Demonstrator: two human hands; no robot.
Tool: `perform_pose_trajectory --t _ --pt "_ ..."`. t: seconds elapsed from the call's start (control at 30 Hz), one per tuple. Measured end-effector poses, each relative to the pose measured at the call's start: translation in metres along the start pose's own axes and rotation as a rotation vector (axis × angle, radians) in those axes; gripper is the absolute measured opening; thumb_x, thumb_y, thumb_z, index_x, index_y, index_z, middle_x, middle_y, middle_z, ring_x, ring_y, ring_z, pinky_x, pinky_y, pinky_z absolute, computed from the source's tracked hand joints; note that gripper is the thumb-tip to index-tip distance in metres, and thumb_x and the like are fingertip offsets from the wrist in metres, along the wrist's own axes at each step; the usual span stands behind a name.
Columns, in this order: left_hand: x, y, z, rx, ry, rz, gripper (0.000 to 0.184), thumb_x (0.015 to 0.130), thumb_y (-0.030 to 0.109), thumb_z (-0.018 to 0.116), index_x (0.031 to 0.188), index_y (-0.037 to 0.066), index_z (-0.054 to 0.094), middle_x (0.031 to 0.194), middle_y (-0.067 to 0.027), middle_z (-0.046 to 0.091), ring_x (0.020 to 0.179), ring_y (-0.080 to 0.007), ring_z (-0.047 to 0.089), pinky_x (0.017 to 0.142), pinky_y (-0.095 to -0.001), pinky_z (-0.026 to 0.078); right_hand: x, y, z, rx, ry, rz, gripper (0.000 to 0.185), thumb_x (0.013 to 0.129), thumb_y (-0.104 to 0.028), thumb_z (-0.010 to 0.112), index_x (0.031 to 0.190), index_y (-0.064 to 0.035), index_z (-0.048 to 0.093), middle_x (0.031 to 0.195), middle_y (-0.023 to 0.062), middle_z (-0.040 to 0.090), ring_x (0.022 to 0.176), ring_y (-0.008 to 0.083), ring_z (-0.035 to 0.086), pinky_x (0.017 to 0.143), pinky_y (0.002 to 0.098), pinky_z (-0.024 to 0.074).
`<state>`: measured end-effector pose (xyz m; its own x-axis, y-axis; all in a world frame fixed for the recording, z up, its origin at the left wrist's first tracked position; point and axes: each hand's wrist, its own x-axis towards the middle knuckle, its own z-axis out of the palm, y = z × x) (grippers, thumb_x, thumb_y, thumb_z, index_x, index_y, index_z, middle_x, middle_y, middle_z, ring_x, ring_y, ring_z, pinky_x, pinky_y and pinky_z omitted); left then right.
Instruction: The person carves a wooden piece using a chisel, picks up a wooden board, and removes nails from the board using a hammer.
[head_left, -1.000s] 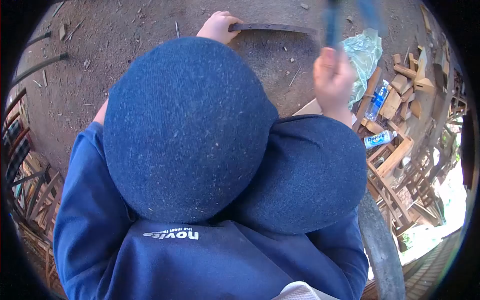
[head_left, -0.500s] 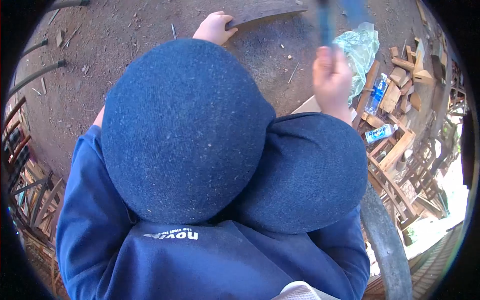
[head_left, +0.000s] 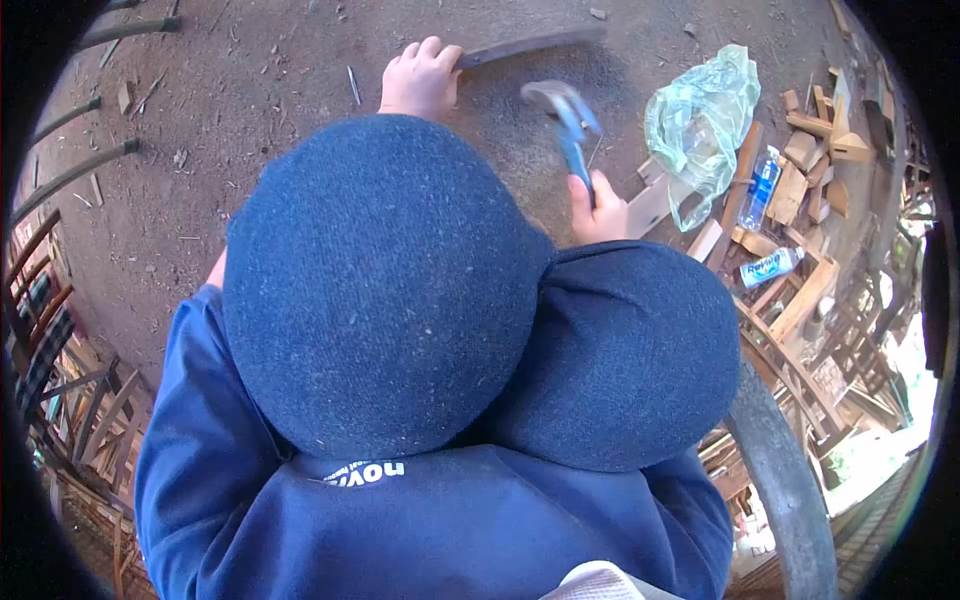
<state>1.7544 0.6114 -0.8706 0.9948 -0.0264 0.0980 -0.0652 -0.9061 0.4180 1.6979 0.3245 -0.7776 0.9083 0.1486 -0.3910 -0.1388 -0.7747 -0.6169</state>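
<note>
My left hand [head_left: 420,78], beyond my raised knee, is closed on the near end of a dark, slightly curved wooden strip [head_left: 535,45]. The strip reaches away to the right, just above the dirt floor or on it; I cannot tell which. In my right hand [head_left: 600,210] is a claw hammer [head_left: 572,140], gripped by its blue handle. Its metal head lies below the strip in the view and apart from it. My forearms are partly hidden behind my knees in dark blue cloth [head_left: 380,290].
A crumpled pale green plastic bag [head_left: 705,120] lies right of the hammer. Beyond it are wood offcuts [head_left: 787,195], a blue-labelled bottle [head_left: 762,188] and a Revive bottle [head_left: 772,267]. Curved wooden pieces [head_left: 80,180] stick in from the left. A grey curved beam [head_left: 785,480] stands at lower right.
The hammer has come down and left from a raised, blurred position over the bag. My left hand has shifted slightly nearer and left, and the strip now shows a narrower side.
</note>
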Motion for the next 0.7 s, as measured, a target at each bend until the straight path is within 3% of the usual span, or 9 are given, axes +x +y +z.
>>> perform_pose_trajectory --t 0.17,0.23,0.3,0.33,0.47,0.53,0.57,0.67,0.7 --pt "-0.005 -0.002 0.000 -0.043 0.107 -0.254 0.036 0.087 0.020 0.061 0.117 0.003 0.052 0.103 -0.0164 0.054 0.097 -0.0373 0.056 0.083 -0.0441 0.049 -0.047 0.002 0.013 -0.338 0.385 0.241 0.038 0.094 -0.042 0.055 0.107 -0.0070 0.062 0.080 0.0229 0.065 0.079 0.0410 0.065 0.065 0.0474 0.0484" --pt "-0.003 0.005 0.005 -0.162 0.254 -0.496 0.041 0.087 0.012 0.058 0.122 -0.007 0.044 0.111 -0.0239 0.047 0.104 -0.0422 0.050 0.091 -0.0457 0.043 -0.049 0.040 0.014 -0.120 0.085 0.482 0.043 0.095 -0.044 0.052 0.122 -0.0105 0.059 0.089 0.0220 0.067 0.087 0.0392 0.065 0.072 0.0475 0.0494" --pt "-0.006 0.025 0.020 -0.002 0.122 -0.480 0.068 0.084 0.006 0.056 0.137 -0.013 0.017 0.125 -0.0307 0.029 0.116 -0.0449 0.038 0.098 -0.0508 0.035 -0.059 0.086 0.048 0.105 0.335 0.315 0.033 0.097 -0.039 0.052 0.087 -0.0084 0.058 0.055 0.0011 0.051 0.049 0.0117 0.049 0.044 0.0311 0.0360" --pt "0.001 0.036 0.019 -0.144 0.038 -0.607 0.073 0.083 0.005 0.056 0.139 -0.012 0.012 0.126 -0.0307 0.027 0.117 -0.0447 0.038 0.099 -0.0516 0.034 -0.058 0.075 0.052 0.063 0.401 0.287 0.034 0.098 -0.041 0.050 0.085 -0.0095 0.057 0.054 -0.0017 0.047 0.049 0.0079 0.045 0.044 0.0290 0.0334" --pt "0.030 0.052 -0.019 -0.647 -0.108 -0.878 0.094 0.082 0.021 0.066 0.142 -0.010 -0.001 0.134 -0.0326 0.021 0.127 -0.0440 0.032 0.104 -0.0547 0.032 -0.045 0.050 0.038 -0.120 0.292 0.294 0.034 0.098 -0.039 0.051 0.085 -0.0084 0.057 0.054 0.0015 0.049 0.048 0.0129 0.047 0.044 0.0319 0.0350" --pt "0.028 0.041 -0.022 -0.979 -0.115 -0.920 0.113 0.080 0.046 0.072 0.143 -0.008 -0.005 0.142 -0.0326 0.015 0.135 -0.0441 0.024 0.110 -0.0534 0.029 -0.037 0.019 0.022 -0.085 0.137 0.444 0.045 0.094 -0.044 0.054 0.118 -0.0067 0.060 0.082 0.0233 0.063 0.075 0.0403 0.062 0.064 0.0489 0.0461" --pt "0.028 0.037 -0.028 -0.975 -0.121 -0.923 0.113 0.080 0.046 0.072 0.143 -0.008 -0.005 0.142 -0.0326 0.015 0.135 -0.0441 0.024 0.110 -0.0534 0.029 -0.034 0.014 0.018 -0.083 0.134 0.449 0.045 0.094 -0.044 0.054 0.118 -0.0067 0.060 0.082 0.0233 0.063 0.075 0.0403 0.062 0.064 0.0489 0.0461" --pt "0.036 0.011 -0.040 -0.183 -0.059 -0.543 0.111 0.083 0.057 0.064 0.145 -0.003 -0.007 0.144 -0.0347 0.009 0.136 -0.0489 0.017 0.113 -0.0552 0.022 -0.030 0.000 0.012 -0.189 0.063 0.418 0.041 0.093 -0.040 0.057 0.115 -0.0054 0.061 0.084 0.0248 0.062 0.076 0.0410 0.062 0.063 0.0490 0.0464" --pt "0.045 0.002 -0.045 -0.040 0.075 -0.380 0.082 0.089 0.045 0.061 0.146 0.007 0.016 0.142 -0.0243 0.029 0.135 -0.0399 0.029 0.107 -0.0569 0.029 -0.032 -0.009 0.011 -0.253 0.117 0.402 0.042 0.093 -0.040 0.057 0.116 -0.0054 0.061 0.086 0.0246 0.062 0.076 0.0408 0.062 0.062 0.0489 0.0464"
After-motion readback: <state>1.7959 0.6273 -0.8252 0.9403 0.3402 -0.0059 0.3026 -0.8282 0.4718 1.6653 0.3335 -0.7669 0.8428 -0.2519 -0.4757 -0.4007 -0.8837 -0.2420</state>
